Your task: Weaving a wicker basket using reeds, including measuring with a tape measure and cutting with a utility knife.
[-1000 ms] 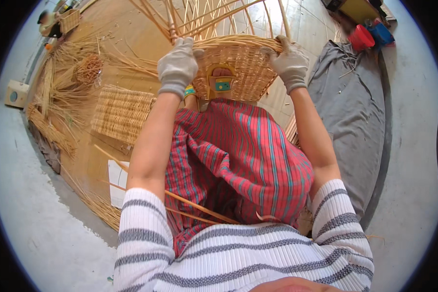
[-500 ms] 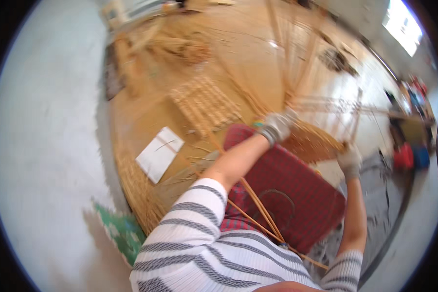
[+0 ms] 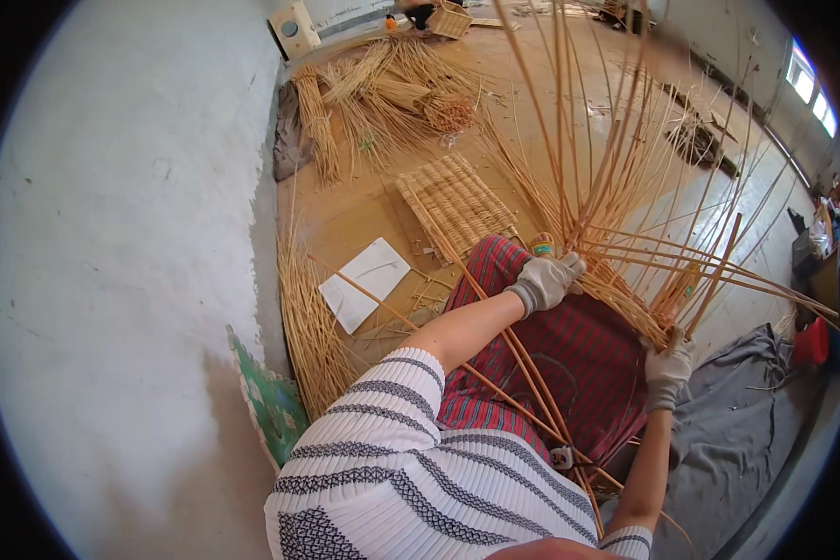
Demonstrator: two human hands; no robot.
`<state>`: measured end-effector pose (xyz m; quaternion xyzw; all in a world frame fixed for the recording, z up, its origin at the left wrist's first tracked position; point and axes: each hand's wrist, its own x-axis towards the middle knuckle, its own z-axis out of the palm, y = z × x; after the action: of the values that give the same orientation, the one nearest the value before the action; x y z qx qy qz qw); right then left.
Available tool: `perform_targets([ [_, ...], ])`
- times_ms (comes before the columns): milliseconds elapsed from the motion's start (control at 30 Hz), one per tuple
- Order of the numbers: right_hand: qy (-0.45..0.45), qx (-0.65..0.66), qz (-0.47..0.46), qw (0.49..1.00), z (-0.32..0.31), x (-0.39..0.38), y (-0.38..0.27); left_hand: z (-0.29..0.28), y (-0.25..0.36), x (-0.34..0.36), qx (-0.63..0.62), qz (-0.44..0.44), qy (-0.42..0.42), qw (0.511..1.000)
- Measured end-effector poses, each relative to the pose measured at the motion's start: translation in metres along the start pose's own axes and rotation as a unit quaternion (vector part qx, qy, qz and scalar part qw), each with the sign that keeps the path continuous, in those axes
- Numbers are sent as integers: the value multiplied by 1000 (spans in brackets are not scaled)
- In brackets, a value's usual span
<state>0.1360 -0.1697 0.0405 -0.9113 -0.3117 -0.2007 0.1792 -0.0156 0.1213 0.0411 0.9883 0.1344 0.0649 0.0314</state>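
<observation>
A wicker basket (image 3: 619,291) with long canes (image 3: 616,154) fanning up and away from it stands at my knees. My left hand (image 3: 548,280), in a pale work glove, is closed on its left corner, where the canes bunch together. At the right corner my right hand (image 3: 669,369), gloved too, grips the woven edge with fingers partly hidden behind it. A red checked cloth (image 3: 583,359) covers my lap below the basket. Several loose canes (image 3: 523,359) lie slantwise across the cloth, passing under my left forearm.
Left of the basket lie a woven wicker panel (image 3: 457,201) and a white sheet (image 3: 364,283). Bundles of cane (image 3: 392,89) are heaped farther back, with another bundle (image 3: 310,322) along the wall. Dark grey cloth (image 3: 742,420) spreads at the right. A green board (image 3: 269,397) leans near the wall.
The basket has tipped, so its broad woven face, visible before, now shows mostly as an edge. Both hands keep their hold. The whole view has shifted and the blur is gone.
</observation>
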Motion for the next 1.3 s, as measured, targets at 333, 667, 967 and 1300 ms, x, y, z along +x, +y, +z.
perform_targets([
  [333,-39,94,84,991,-17,-29,-20,1,3,-24,-11,-25,-54,998],
  [667,1,105,112,988,-7,-34,-22,-19,10,-10,22,-39,-101,994],
  [967,30,155,116,981,4,-53,-20,1,4,-25,32,5,-47,998],
  [1300,26,101,140,985,14,-102,-38,41,-5,-78,-33,-54,-137,989],
])
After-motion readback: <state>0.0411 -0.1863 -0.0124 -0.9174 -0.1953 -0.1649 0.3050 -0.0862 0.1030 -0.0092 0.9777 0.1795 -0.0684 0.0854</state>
